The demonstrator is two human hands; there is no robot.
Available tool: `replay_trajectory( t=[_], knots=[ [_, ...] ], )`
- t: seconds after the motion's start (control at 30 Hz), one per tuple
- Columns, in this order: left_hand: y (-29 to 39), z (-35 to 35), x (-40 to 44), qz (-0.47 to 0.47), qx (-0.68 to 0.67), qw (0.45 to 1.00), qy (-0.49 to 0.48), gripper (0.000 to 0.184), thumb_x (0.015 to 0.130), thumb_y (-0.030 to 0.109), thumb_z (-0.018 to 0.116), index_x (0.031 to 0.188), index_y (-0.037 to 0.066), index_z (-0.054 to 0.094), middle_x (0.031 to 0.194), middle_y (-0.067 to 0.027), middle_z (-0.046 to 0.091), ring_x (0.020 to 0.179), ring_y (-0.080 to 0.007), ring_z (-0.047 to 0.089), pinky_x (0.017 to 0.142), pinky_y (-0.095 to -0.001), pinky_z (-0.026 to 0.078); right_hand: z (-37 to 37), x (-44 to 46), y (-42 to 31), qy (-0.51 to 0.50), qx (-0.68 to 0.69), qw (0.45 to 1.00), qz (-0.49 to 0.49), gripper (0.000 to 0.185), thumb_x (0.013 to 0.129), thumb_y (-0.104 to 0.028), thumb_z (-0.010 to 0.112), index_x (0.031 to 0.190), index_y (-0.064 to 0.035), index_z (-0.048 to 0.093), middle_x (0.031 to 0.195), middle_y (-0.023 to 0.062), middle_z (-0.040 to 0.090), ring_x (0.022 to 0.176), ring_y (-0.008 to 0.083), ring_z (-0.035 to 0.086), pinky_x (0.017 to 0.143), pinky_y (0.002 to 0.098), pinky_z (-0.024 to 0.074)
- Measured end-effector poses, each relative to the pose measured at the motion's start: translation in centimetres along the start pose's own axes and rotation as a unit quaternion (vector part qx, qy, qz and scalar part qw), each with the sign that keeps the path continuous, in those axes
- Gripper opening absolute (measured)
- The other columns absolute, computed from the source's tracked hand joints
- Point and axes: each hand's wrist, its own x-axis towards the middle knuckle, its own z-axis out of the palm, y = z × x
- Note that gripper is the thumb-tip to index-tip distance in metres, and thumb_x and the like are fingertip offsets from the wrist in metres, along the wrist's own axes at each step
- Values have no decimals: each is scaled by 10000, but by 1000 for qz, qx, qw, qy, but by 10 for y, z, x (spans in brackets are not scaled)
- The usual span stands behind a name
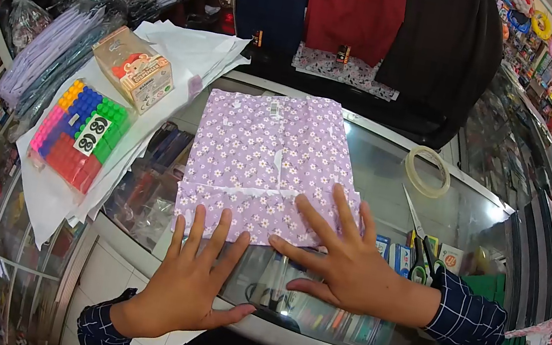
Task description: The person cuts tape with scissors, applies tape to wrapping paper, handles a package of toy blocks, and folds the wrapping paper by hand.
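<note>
L hand (188, 286), R hand (357, 267) on nr edge floral paper (252, 140), tape (409, 172) apart

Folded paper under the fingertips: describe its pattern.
The folded paper is light purple with small white flowers; the head view shows it best.

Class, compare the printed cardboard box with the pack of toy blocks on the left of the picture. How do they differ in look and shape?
The cardboard box is mostly tan and brown, while the block pack shows bright yellow, blue, green, pink and red. The box hides its contents; the pack's clear wrapping reveals its studded blocks. The box looks chunkier, the pack flatter. Both rest on white sheets.
</note>
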Motion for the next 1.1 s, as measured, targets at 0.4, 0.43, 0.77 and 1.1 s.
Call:
replay_trajectory(
  t=[0.4,0.43,0.77,1.1],
  knots=[
    [8,-6,2,-32,-30,999,-28,976,753,708,598,1447,67,352,1427,-420,195,1305,-651,146,1035,-707,131,1,-7,16,-55,17,998,39,586,916,-607,422,1440,-347,383,1510,212,272,1353,519,259,1046,657,261],
    [8,-5,2,-34,-29,999,-28,983,748,711,600,1450,70,348,1427,-422,192,1308,-650,139,1040,-705,120,-3,-6,10,-66,-4,996,55,599,915,-611,421,1441,-326,390,1511,205,274,1359,500,265,1047,659,255],
    [8,-5,0,-61,-63,996,-25,984,705,715,644,1475,188,333,1455,-417,118,1324,-651,76,1063,-679,114,-1,-30,4,-53,25,997,58,786,940,-603,374,1438,3,319,1484,247,309,1381,394,298,1118,530,231],
    [12,-11,3,-102,-32,994,-28,984,650,697,708,1463,260,366,1457,-416,127,1334,-633,110,1078,-631,192,-29,-14,-3,-117,-112,984,79,785,938,-625,345,1456,-36,309,1498,188,324,1392,379,289,1082,666,150]
  ],
)
